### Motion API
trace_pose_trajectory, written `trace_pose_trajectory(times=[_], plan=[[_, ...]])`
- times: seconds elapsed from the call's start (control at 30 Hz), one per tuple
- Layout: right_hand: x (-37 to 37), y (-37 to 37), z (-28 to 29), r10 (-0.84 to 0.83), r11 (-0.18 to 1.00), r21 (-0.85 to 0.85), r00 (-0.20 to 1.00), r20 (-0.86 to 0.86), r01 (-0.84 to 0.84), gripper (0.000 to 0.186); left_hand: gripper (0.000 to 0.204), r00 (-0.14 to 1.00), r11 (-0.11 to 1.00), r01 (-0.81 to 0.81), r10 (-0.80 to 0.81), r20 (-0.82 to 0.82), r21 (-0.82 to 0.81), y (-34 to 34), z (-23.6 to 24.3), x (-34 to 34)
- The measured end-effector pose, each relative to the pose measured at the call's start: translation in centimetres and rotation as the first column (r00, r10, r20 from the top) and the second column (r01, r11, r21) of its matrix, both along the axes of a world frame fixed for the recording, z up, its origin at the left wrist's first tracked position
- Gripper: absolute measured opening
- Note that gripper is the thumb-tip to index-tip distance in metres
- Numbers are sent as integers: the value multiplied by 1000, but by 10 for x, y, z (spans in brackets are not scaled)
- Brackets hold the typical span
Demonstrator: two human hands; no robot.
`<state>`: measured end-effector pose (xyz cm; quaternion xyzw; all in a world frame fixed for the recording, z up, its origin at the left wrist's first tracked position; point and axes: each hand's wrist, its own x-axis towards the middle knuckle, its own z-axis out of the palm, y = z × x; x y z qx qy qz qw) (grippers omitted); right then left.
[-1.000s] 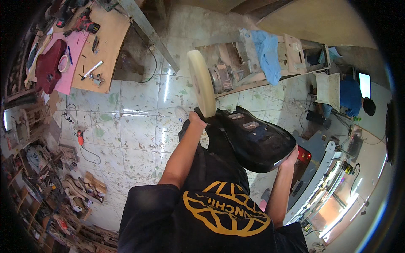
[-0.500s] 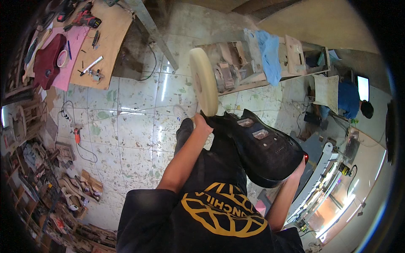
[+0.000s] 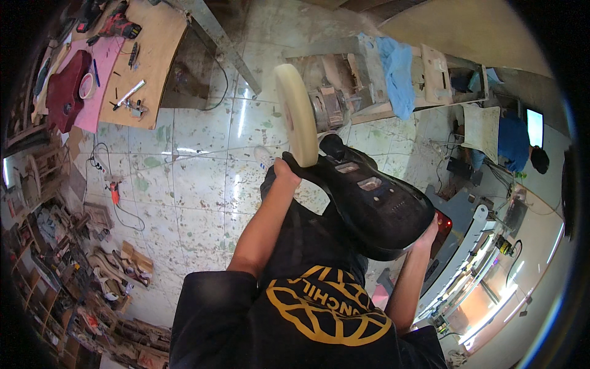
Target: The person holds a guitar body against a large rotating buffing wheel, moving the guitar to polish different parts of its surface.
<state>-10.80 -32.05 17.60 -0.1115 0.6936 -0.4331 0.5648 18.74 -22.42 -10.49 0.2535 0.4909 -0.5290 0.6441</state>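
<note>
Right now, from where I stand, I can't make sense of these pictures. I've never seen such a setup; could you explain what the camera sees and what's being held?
Happily. There is no robot here, only a person's two bare hands. The view comes from a camera worn on the head, looking down; its fisheye lens bends straight edges.

The left hand and right hand hold a black guitar body, one at each end. The left is close to a thick pale wheel mounted on a machine. I can't tell whether the wheel is turning or touching the body.

At upper left, a wooden table bears a red drill and, partly on a pink sheet, a dark red guitar-shaped piece.
</note>
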Motion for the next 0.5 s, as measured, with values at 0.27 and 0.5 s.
trace_pose_trajectory(times=[0.27,0.5], plan=[[70,-22,-26,-20,989,148,999,-33,25,54,61,999,998,44,-46,29,52,15,-33,26],[81,-35,-68,77,981,168,991,109,-95,55,65,995,995,-79,75,59,69,39,-70,45]])
